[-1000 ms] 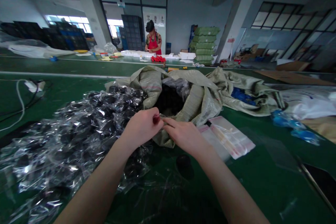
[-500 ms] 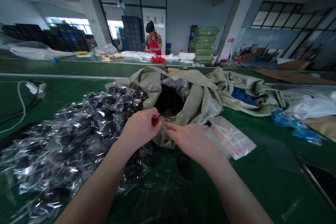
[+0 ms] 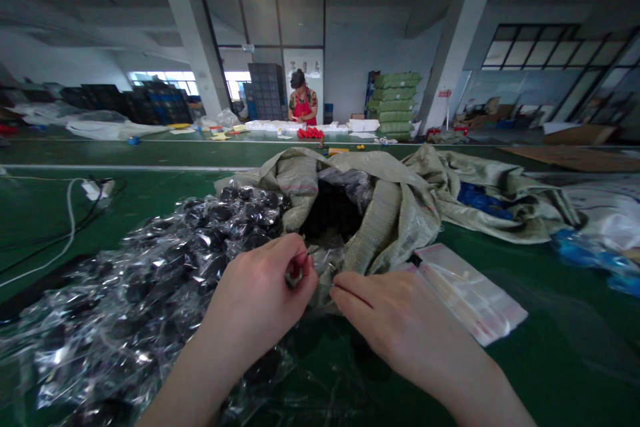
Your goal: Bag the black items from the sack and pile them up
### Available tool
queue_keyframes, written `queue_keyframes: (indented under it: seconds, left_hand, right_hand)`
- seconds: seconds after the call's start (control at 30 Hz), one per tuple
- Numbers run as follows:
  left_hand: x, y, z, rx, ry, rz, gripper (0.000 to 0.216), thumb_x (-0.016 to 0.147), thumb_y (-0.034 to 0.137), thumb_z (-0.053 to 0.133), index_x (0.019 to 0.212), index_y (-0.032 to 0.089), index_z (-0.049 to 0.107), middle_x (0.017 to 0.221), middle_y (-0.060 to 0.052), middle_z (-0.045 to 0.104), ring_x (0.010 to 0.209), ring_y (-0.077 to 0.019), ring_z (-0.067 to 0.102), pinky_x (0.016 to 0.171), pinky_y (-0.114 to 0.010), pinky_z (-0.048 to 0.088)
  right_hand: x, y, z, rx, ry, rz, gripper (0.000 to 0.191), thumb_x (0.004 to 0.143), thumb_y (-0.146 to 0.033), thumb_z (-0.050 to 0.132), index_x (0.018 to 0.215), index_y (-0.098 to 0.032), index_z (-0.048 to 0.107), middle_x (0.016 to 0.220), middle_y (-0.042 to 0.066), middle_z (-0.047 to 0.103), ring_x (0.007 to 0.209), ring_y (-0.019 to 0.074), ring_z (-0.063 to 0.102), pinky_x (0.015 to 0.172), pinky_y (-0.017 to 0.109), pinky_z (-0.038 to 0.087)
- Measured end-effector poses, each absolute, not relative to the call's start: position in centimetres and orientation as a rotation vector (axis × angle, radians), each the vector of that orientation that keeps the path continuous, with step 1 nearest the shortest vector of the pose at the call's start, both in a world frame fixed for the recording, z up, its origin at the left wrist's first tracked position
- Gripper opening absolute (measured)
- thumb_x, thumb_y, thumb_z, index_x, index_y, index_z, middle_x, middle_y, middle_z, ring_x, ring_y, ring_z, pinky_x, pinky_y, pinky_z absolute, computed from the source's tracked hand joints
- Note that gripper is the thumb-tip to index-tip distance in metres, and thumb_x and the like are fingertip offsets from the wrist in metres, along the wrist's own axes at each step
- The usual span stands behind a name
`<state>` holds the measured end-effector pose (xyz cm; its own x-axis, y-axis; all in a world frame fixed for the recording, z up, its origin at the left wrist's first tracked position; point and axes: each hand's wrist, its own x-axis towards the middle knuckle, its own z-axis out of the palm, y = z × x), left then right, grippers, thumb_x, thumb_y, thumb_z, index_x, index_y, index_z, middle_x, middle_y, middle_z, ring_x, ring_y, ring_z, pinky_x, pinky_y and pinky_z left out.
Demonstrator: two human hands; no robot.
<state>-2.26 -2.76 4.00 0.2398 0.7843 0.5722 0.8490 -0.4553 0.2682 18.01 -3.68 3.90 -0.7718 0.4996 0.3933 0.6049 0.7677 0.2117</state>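
Note:
My left hand (image 3: pixel 267 283) is closed in a pinch, thumb against the fingertips. Facing it, my right hand (image 3: pixel 387 307) is also closed, its fingertips pressed together. A thin clear plastic bag (image 3: pixel 326 259) seems to stretch between the fingertips, though it is faint and partly covered by them. Just beyond the hands an olive woven sack (image 3: pixel 377 223) lies with its mouth toward me, dark pieces inside. Left of my left hand spreads a heap of black rounded pieces in clear bags (image 3: pixel 175 257). A stack of flat clear bags (image 3: pixel 473 293) lies right of my right hand.
A second woven sack (image 3: pixel 520 213) holding blue items (image 3: pixel 483 200) lies to the right, with blue wrapped pieces (image 3: pixel 590 250) beside it. A white cable (image 3: pixel 70 227) runs along the left. Across the tables stands a co-worker (image 3: pixel 303 103) in a red apron.
The view has tilted up, so the background sits lower. Both hands are nearer to me and lower in the picture, and the right fingers have drawn together into a pinch.

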Motion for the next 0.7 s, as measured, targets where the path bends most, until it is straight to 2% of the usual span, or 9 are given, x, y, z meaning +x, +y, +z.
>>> queue_keyframes:
  seconds: [0.3, 0.7]
  left_hand:
    - [-2.5, -4.2, 4.5, -2.321, -1.454, -1.061, 0.012, 0.085, 0.02, 0.054, 0.073, 0.02, 0.051, 0.061, 0.005, 0.052, 0.05, -0.0077, 0.047, 0.047, -0.021, 0.035]
    - [-2.3, -5.9, 5.0, -2.282, -1.353, -1.054, 0.013, 0.085, 0.016, 0.051, 0.072, 0.021, 0.05, 0.059, 0.005, 0.051, 0.044, -0.0072, 0.044, 0.044, -0.021, 0.035]
  right_hand:
    - [18.4, -4.6, 4.2, -0.696, -2.595, -0.467, 0.023, 0.097, -0.014, 0.043, 0.101, -0.014, 0.066, 0.093, 0.011, 0.071, 0.069, 0.0134, 0.061, 0.061, 0.026, 0.045]
    - [18.1, -6.3, 5.3, -0.681, -2.602, -0.342, 0.022, 0.097, -0.018, 0.045, 0.096, -0.019, 0.067, 0.084, 0.006, 0.073, 0.067, 0.0139, 0.063, 0.062, 0.025, 0.049]
